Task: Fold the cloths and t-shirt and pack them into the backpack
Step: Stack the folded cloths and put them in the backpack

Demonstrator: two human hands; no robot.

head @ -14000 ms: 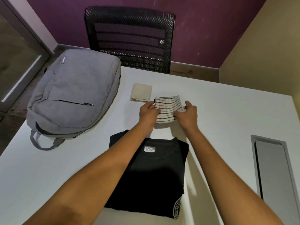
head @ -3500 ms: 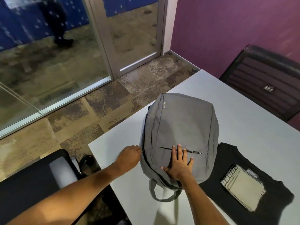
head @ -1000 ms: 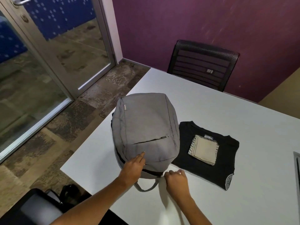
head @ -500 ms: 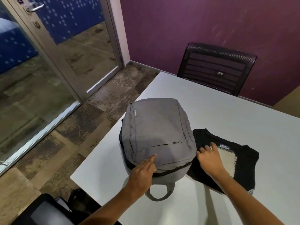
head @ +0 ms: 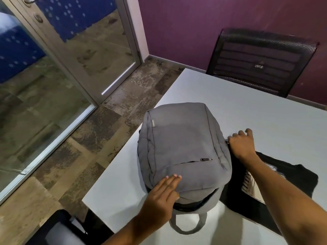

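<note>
The grey backpack (head: 180,138) lies flat on the white table (head: 265,112), its handle loop toward me. A dark gap of opened zipper shows along its near end. My left hand (head: 162,193) presses on the near part of the bag with straight fingers. My right hand (head: 241,144) sits at the bag's right side with curled fingers, pinching the small metal zipper pull. To the right lies the folded black t-shirt (head: 300,177). The folded striped and beige cloths (head: 251,184) are stacked on it, mostly hidden by my right forearm.
A black mesh chair (head: 260,61) stands at the table's far side against the purple wall. Another dark chair (head: 58,228) is at the near left, below the table corner. A glass door (head: 70,50) and patterned floor lie to the left.
My right hand has moved from the backpack's near end up along its right side, by the zipper. My left hand now lies flat on the bag.
</note>
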